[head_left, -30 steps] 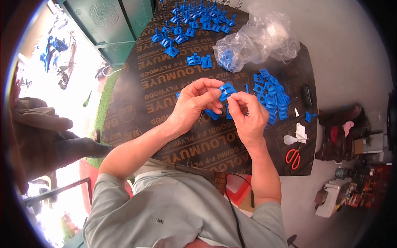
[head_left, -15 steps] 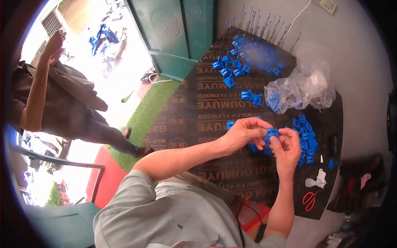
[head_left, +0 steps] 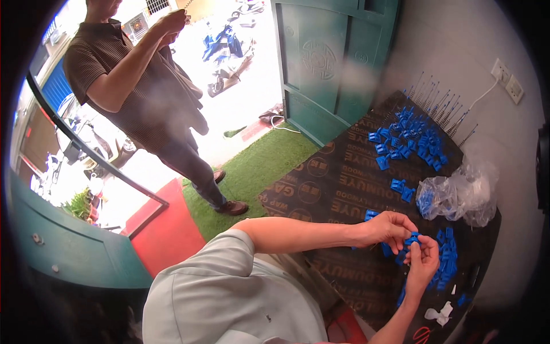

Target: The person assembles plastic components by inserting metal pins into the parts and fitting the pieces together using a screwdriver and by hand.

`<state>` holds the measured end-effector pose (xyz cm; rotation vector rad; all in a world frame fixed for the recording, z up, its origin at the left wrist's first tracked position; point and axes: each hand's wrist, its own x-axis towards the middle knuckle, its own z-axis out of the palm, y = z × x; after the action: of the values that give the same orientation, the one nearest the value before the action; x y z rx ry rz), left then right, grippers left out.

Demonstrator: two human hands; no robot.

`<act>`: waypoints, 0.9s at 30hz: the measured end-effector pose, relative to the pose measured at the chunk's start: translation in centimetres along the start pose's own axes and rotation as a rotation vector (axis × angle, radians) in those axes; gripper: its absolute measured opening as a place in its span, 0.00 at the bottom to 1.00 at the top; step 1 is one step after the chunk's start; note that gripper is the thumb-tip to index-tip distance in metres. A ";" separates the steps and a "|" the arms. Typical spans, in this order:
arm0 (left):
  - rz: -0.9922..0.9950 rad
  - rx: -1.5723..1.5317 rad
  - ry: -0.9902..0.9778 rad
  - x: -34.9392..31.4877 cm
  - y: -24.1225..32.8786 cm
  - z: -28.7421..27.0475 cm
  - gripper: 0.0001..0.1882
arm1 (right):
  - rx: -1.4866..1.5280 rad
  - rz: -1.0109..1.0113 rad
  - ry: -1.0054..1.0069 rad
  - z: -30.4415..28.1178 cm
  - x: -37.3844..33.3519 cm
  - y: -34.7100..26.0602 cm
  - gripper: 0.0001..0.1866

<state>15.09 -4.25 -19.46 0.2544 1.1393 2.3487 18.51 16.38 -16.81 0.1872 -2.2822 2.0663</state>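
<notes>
Between the fingertips of both hands, above the dark plywood table, is a small blue plastic part point(head_left: 412, 238). My left hand point(head_left: 389, 230) pinches it from the left, and my right hand point(head_left: 423, 258) grips it from the right with the thumb on its near side. The fingers cover much of the part. A few loose blue clips point(head_left: 371, 215) lie under and beside my left hand. To the right of my right hand is a long pile of blue clips point(head_left: 447, 261).
At the table's point(head_left: 355, 189) far end stand blue pieces with thin springs point(head_left: 447, 109), beside a heap of blue clips point(head_left: 401, 137). A clear plastic bag point(head_left: 458, 195) lies at the right. Red scissors point(head_left: 422, 334) and white scraps point(head_left: 439, 314) are nearer. Another person point(head_left: 132, 86) stands left by a green door point(head_left: 321, 57).
The view has swung up and left, so the table and hands appear lower and further right. Both hands still hold the blue part. The other person now shows more fully, hands raised.
</notes>
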 end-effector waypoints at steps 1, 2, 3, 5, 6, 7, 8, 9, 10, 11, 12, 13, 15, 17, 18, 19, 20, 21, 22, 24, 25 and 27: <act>0.004 0.000 0.001 -0.1 0.1 0.1 0.13 | -0.001 -0.002 -0.003 0.0 0.0 0.1 0.09; 0.013 -0.003 -0.010 -0.2 0.1 0.2 0.15 | 0.003 -0.011 -0.001 0.0 0.1 0.2 0.09; 0.020 -0.006 -0.021 -0.2 0.2 0.3 0.16 | 0.006 -0.019 0.002 0.0 0.1 0.3 0.09; 0.051 0.044 -0.030 -0.3 0.4 0.6 0.17 | 0.024 -0.009 -0.007 0.0 0.3 0.5 0.08; 0.080 0.095 -0.041 -0.4 0.5 0.8 0.19 | 0.043 0.002 -0.013 -0.1 0.4 0.5 0.08; 0.078 0.091 -0.043 -0.3 0.4 0.8 0.19 | 0.040 0.004 -0.011 -0.2 0.4 0.5 0.08; 0.107 0.112 -0.051 -0.2 0.3 0.8 0.19 | 0.100 0.038 -0.023 -0.3 0.3 0.4 0.08; 0.135 0.132 -0.062 0.0 0.2 0.8 0.19 | 0.160 0.072 -0.033 -0.5 0.2 0.3 0.08; 0.122 0.123 -0.083 0.2 0.1 0.9 0.19 | 0.150 0.077 -0.009 -0.7 0.0 0.3 0.08; 0.122 0.140 -0.077 0.2 0.1 0.9 0.19 | 0.193 0.103 -0.027 -0.7 0.0 0.2 0.08; 0.121 0.157 -0.075 0.2 0.2 0.8 0.20 | 0.236 0.127 -0.041 -0.6 0.1 0.2 0.08; 0.124 0.166 -0.062 0.1 0.1 0.5 0.20 | 0.250 0.133 -0.044 -0.3 0.2 0.2 0.09; 0.136 0.252 -0.034 -0.2 0.3 0.6 0.19 | 0.271 0.144 -0.057 -0.1 0.3 0.0 0.08; 0.142 0.291 -0.027 -0.5 0.6 0.3 0.19 | 0.283 0.151 -0.053 0.2 0.4 0.0 0.08; 0.193 0.426 -0.010 -0.6 0.7 0.3 0.18 | 0.290 0.149 -0.064 0.1 0.4 0.1 0.07; 0.246 0.561 0.008 -0.7 0.9 0.5 0.18 | 0.299 0.147 -0.077 0.0 0.3 0.2 0.07; 0.240 0.557 -0.006 -0.8 1.2 0.7 0.18 | 0.295 0.148 -0.062 -0.1 0.3 0.2 0.07; 0.258 0.650 0.014 -0.9 1.4 1.0 0.18 | 0.254 0.121 -0.064 -0.2 0.3 0.2 0.07; 0.276 0.744 0.038 -1.0 1.6 1.2 0.18 | 0.214 0.095 -0.070 -0.2 0.3 0.2 0.07; 0.290 0.755 0.046 -0.9 1.4 1.2 0.18 | 0.188 0.082 -0.058 0.1 0.1 0.1 0.07; 0.306 0.770 0.062 -0.9 1.5 1.2 0.18 | 0.173 0.072 -0.050 0.3 0.1 0.1 0.07; 0.310 0.761 0.073 -1.0 1.5 1.4 0.20 | 0.159 0.062 -0.041 0.4 0.0 0.0 0.07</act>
<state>15.92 -4.65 -17.38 0.6477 2.1237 2.0639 18.48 15.95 -16.90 0.1695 -2.1713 2.2970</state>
